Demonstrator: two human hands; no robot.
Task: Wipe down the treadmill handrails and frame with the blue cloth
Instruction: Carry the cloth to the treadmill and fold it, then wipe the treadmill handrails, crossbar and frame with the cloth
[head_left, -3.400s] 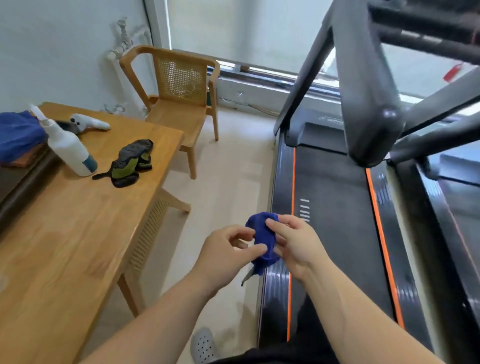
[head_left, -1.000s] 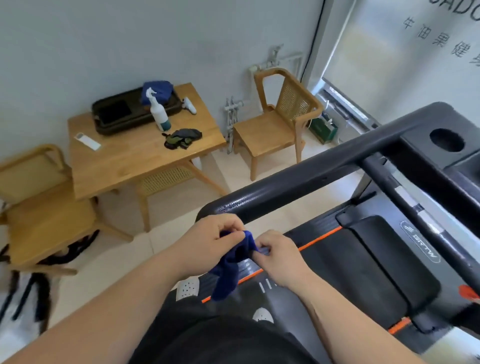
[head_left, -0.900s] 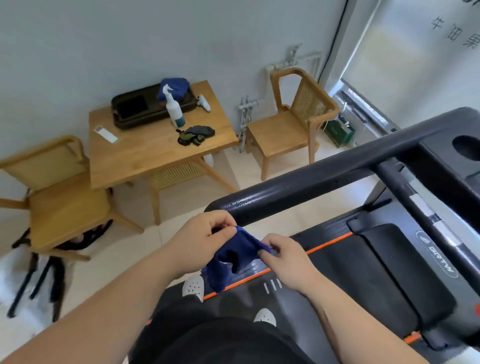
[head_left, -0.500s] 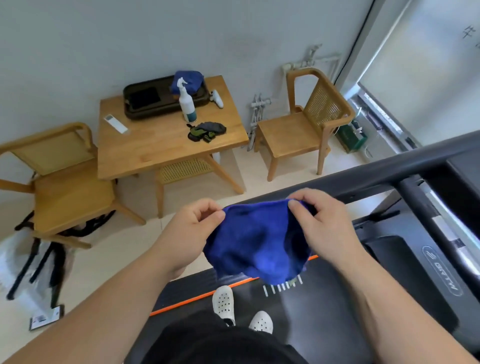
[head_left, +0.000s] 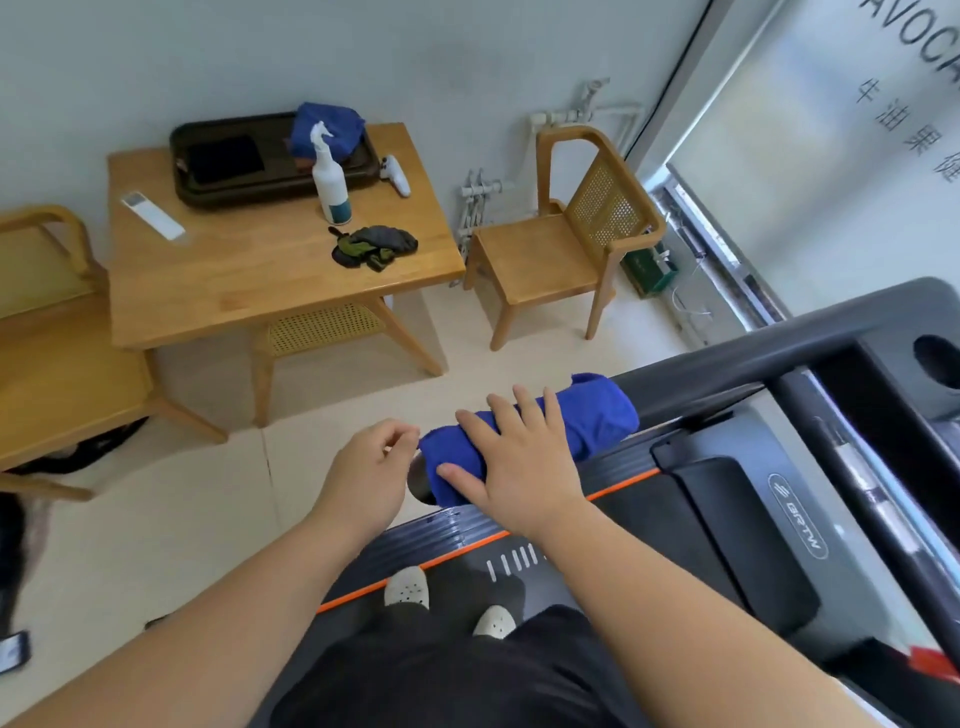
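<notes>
The blue cloth (head_left: 592, 421) is draped over the near end of the treadmill's dark left handrail (head_left: 727, 364), wrapping it. My right hand (head_left: 519, 457) lies flat on top of the cloth, fingers spread, pressing it onto the rail. My left hand (head_left: 371, 467) is just left of the cloth's end, fingers loosely curled, fingertips close to the cloth edge; whether they pinch it is unclear. The treadmill's black belt (head_left: 649, 530) with orange stripes runs below, and my feet in white clogs stand on it.
A wooden table (head_left: 249, 280) stands to the left with a spray bottle (head_left: 330, 176), a dark tray, another blue cloth, gloves and a remote. Wooden chairs (head_left: 561, 244) flank it. The treadmill console (head_left: 909, 395) is at the right. A window with blinds is far right.
The cloth, held spread between both hands half a second ago, now lies wrapped over the handrail end. My right hand has come down flat on it; my left has drawn back to its end.
</notes>
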